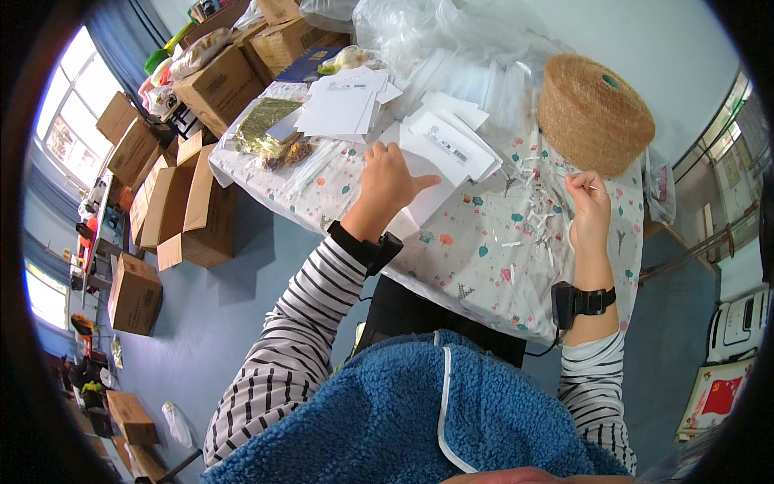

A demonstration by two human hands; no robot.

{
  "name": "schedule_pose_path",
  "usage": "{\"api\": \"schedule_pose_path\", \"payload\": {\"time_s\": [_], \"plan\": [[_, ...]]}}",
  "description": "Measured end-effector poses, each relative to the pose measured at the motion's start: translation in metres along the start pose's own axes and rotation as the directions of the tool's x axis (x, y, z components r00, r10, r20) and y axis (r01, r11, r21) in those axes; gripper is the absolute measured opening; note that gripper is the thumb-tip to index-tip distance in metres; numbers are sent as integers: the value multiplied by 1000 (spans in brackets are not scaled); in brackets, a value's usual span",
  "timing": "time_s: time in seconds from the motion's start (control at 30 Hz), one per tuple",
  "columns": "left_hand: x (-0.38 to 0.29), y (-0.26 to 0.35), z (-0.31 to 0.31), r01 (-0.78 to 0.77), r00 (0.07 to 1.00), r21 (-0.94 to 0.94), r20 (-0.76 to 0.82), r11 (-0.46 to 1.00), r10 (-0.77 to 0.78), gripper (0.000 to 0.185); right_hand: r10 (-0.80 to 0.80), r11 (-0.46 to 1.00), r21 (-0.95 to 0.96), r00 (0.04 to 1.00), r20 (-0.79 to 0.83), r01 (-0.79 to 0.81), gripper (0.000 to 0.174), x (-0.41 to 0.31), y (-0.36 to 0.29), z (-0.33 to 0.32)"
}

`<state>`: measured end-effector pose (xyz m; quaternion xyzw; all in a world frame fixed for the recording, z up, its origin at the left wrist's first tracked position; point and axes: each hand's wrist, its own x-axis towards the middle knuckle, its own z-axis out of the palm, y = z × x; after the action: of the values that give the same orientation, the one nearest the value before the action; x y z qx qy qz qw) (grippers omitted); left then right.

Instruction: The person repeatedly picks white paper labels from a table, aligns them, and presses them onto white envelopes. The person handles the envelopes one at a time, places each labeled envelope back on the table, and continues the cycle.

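Note:
My left hand [390, 178] rests at the left edge of a white sheet [432, 187], its thumb spread over the paper and its other fingers curled. On that sheet lies a stack of white cards [450, 142] bearing printed labels. Over the table's right side, my right hand [589, 206] pinches a thin pale strip [597, 189], much of it hidden by the fingers. Just beyond this hand stands a large brown cone of yarn or twine [595, 115]. Shredded white paper bits [544, 209] are scattered on the patterned tablecloth [478, 224] between my hands.
Farther back lie another pile of white cards [338, 103], clear plastic bags [423, 30] and a packet of gold-green material [263, 127]. A dark blue book [311, 63] sits near the far edge. Open cardboard boxes [208, 206] stand on the floor to the left.

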<state>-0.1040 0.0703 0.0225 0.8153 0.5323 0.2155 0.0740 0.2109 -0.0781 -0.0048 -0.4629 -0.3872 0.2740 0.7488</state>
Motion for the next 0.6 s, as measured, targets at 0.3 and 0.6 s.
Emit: {"api": "schedule_pose_path", "payload": {"time_s": [0.3,0.6], "plan": [[7,-3,-11,155,986,-189,86,970,-141,88,0,1000,-7,1000,-13,0,15,-1,-2,2],[7,-12,8,73,997,-23,-38,997,-74,85,-13,1000,6,1000,14,13,15,0,-1,1]]}}
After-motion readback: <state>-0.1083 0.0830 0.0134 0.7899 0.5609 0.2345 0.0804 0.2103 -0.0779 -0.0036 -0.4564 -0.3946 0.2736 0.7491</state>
